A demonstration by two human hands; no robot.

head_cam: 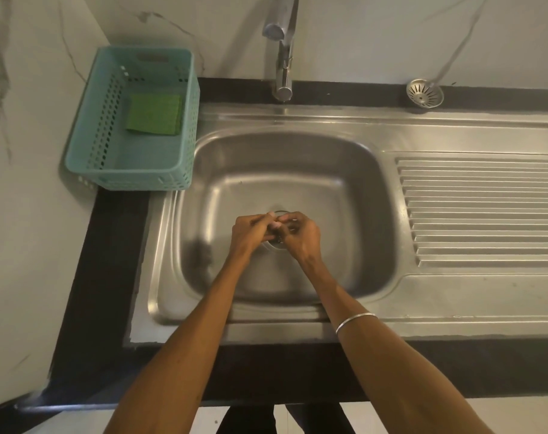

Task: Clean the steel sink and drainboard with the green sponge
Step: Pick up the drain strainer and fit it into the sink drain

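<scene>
Your left hand and right hand meet, fingers curled, over the sink drain (whether they grip anything I cannot tell). The green sponge lies untouched in the teal basket, so scrubbing seems not yet begun; next, reach left for it.

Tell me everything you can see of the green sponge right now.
The green sponge is a flat, roughly square pad with a coarse, scouring-type top face and a paler edge showing along its near side. It lies flat inside the teal plastic basket, toward its far right part, left of the sink. Neither hand touches it; both are together over the drain.
</scene>
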